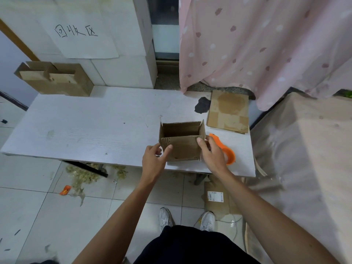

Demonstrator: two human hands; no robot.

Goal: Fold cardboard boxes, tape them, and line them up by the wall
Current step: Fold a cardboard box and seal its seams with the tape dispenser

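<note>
Two hands frame a small cardboard box [181, 147] that stands open-topped on the white table [95, 126], close to its near edge. The left hand [154, 159] grips the box's nine o'clock corner, thumb laid on the front panel and fingers curled behind the edge. The right hand [211, 153] grasps the three o'clock corner, thumb near the panel's top rim. Holding opposite corners this way probably squares the walls and keeps the flaps upright, so the folding step looks under way and taping not yet begun. The box is brown corrugated board, its cut edges showing fluting, the front face scuffed and slightly bowed. An orange tape dispenser [226, 151] lies touching or just beside the right hand at three o'clock of the box, likely set there for a quick reach. At one o'clock a flat cardboard sheet [228, 111], stained and creased, waits on the table's far corner. At ten o'clock, well apart, folded brown boxes [55, 79] lean against the white wall [123, 73], seemingly where the line is meant to form. The tabletop is pale, faintly grained and marked.
</note>
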